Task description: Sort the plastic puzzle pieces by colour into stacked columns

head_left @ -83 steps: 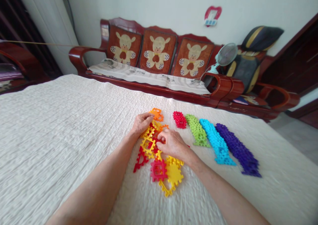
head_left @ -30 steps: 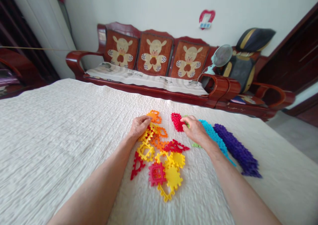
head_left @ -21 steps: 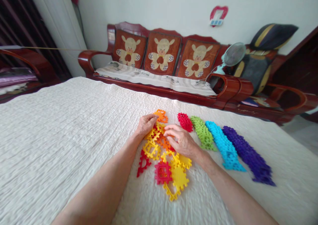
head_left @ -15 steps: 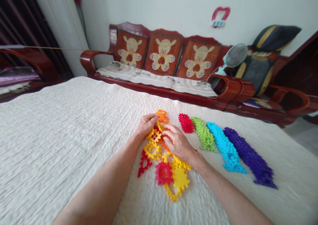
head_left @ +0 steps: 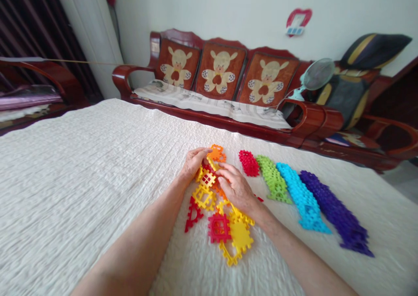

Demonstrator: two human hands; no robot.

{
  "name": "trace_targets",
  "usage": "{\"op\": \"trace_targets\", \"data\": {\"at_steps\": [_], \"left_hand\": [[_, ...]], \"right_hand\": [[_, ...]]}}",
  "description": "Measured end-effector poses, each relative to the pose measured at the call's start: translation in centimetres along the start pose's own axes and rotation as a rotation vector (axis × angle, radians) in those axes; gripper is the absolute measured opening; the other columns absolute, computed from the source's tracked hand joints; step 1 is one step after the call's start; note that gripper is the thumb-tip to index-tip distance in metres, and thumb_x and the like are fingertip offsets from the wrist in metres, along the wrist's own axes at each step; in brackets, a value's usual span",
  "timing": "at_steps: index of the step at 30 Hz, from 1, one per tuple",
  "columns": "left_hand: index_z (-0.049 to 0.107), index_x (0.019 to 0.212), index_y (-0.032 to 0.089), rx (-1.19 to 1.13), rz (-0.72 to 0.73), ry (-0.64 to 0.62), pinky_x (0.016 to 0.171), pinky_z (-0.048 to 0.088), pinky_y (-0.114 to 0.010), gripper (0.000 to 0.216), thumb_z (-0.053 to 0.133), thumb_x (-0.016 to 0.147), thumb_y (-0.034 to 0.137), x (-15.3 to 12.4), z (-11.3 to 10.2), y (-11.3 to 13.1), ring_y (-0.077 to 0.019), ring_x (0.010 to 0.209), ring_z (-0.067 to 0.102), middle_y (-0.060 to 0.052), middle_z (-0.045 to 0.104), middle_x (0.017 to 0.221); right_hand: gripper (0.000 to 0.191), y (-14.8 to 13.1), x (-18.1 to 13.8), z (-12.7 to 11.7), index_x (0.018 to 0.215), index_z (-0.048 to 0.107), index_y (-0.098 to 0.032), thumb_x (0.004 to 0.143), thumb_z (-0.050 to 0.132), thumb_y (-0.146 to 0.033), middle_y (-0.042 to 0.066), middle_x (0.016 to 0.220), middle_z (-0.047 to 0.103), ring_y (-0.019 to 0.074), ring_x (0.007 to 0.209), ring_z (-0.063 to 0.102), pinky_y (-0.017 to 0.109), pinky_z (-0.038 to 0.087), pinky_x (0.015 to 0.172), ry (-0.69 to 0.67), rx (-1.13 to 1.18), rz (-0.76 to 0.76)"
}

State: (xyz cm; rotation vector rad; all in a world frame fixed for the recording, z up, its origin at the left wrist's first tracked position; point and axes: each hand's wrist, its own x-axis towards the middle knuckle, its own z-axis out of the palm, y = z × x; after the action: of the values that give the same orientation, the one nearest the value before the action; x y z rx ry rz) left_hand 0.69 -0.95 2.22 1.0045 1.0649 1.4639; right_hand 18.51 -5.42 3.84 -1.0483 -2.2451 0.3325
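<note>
Over a loose heap of toothed plastic building pieces, my left hand [head_left: 195, 162] is closed with its fingertips at the upper end of a tilted yellow building piece [head_left: 213, 163]. My right hand [head_left: 235, 185] is to the right, fingers bent and apart, its fingertips close to that piece's lower end. Just beyond my left fingers lies an orange piece [head_left: 217, 153]. Below the hands are a yellow window piece [head_left: 207, 179], a yellow frame piece [head_left: 204, 197], a red triangular piece [head_left: 193, 215], a red window piece [head_left: 219, 228] and a solid yellow piece [head_left: 241, 237]. My right hand covers part of the heap.
Right of the heap, rows of overlapped pieces lie side by side: red [head_left: 249, 163], green [head_left: 273, 178], light blue [head_left: 303, 198] and purple [head_left: 336, 213]. A white quilted cover [head_left: 98, 165] lies beneath everything. Behind stands a wooden sofa [head_left: 209, 115] with a small fan [head_left: 316, 75].
The scene has shifted slightly right in view. The yellow piece between my hands shows more plainly, and both hands stay over the same part of the heap.
</note>
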Motion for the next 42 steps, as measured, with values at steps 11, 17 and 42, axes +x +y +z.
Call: {"op": "trace_targets", "data": {"at_steps": [11, 17, 42], "left_hand": [[0.072, 0.087, 0.016, -0.030, -0.027, -0.011, 0.046, 0.038, -0.021, 0.038, 0.065, 0.070, 0.049, -0.6, 0.3, 0.6, -0.0099, 0.045, 0.053, 0.002, 0.062, 0.055], [0.068, 0.073, 0.015, -0.028, 0.031, 0.027, 0.050, 0.039, -0.020, 0.033, 0.068, 0.070, 0.048, 0.1, 0.2, -0.1, -0.0083, 0.048, 0.050, 0.003, 0.060, 0.056], [0.070, 0.090, 0.015, -0.046, 0.010, 0.112, 0.045, 0.033, -0.019, 0.037, 0.066, 0.069, 0.046, 0.7, 0.1, -0.3, -0.0067, 0.044, 0.045, 0.004, 0.060, 0.053]], "right_hand": [[0.033, 0.4, 0.4, 1.2, 0.116, 0.065, -0.020, 0.090, 0.046, -0.029, 0.012, 0.126, 0.061, 0.0235, 0.119, 0.056, 0.042, 0.043, 0.105, 0.080, 0.008, 0.025], [0.027, 0.3, 0.8, 1.3, 0.105, 0.068, -0.021, 0.090, 0.047, -0.027, 0.010, 0.119, 0.065, 0.0233, 0.115, 0.057, 0.041, 0.042, 0.100, 0.032, -0.029, 0.041], [0.008, -1.3, 1.0, 0.3, 0.076, 0.063, -0.022, 0.076, 0.056, -0.017, 0.002, 0.084, 0.067, 0.0161, 0.079, 0.064, 0.029, 0.050, 0.076, 0.044, 0.266, 0.123]]}}
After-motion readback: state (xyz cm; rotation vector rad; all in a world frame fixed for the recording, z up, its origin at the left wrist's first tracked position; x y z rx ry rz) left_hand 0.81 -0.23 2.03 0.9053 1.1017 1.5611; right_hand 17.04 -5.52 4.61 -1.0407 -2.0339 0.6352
